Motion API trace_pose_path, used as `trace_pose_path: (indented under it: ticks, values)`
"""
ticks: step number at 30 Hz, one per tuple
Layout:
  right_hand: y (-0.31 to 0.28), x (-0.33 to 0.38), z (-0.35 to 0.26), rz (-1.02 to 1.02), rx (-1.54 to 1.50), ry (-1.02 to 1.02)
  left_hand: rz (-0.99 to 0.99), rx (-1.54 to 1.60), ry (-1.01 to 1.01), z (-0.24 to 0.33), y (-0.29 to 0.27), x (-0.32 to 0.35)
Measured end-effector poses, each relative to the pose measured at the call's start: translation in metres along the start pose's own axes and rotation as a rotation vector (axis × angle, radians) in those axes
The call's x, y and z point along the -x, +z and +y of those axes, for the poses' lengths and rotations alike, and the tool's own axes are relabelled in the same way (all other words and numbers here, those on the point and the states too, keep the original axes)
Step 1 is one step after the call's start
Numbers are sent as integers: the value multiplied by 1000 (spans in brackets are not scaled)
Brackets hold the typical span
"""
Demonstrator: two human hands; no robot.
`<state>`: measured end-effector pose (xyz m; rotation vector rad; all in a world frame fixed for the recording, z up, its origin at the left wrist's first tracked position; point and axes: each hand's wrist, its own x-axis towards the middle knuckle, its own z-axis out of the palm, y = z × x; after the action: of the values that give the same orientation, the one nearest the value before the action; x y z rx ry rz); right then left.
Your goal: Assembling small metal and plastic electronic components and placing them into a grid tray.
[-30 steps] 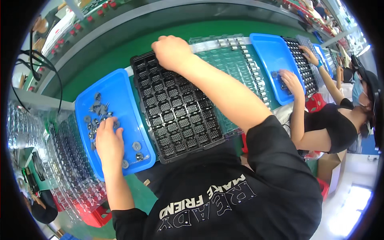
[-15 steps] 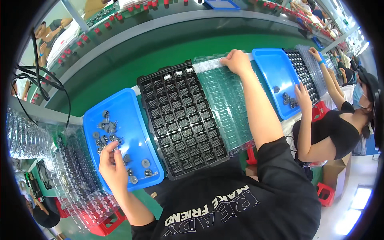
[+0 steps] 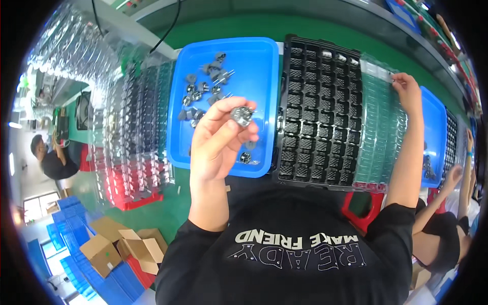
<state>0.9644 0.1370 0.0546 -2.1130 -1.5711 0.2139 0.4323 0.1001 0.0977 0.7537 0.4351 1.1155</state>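
Note:
My left hand [image 3: 216, 140] is closed on a small round metal part [image 3: 241, 116], raised over the blue tray [image 3: 274, 66]. Below it, several loose grey and metallic parts [image 3: 195, 94] lie in that tray, some with thin pins; the hand hides a few. To the right is a black compartment tray [image 3: 317, 114], with whitish pieces [image 3: 340, 57] in a few cells of its far row. My right hand [image 3: 408, 94] has its fingertips pinched at the far right edge of a clear plastic tray [image 3: 376, 122], beside the black one.
Stacked clear trays [image 3: 134, 122] stand at the left above a red stool [image 3: 134, 201]. A second blue tray [image 3: 432, 112] lies at the right, near a co-worker's hand [image 3: 452, 176]. Open cardboard boxes [image 3: 104, 249] sit at the lower left. A black cable [image 3: 170, 28] hangs at the back.
The view has turned left. My left hand has come up from among the loose parts with one round metal part in its fingers. My right hand stays at the clear tray's far edge.

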Motion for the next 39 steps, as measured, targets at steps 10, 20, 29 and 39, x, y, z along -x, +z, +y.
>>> trace_pose_path:
  ticks: [10, 20, 29, 39]
  values:
    - [-8, 132, -223, -27, -968, -115, 0, 192, -44, -19, 26, 11]
    - [20, 186, -288, 164, -793, -502, -73, 93, 134, -42, 50, 13]
    - [25, 189, -286, 212, -765, -533, -113, 14, 164, -45, 47, 16]
    - [31, 194, -282, 216, -801, -539, -137, -10, 172, -46, 44, 20]
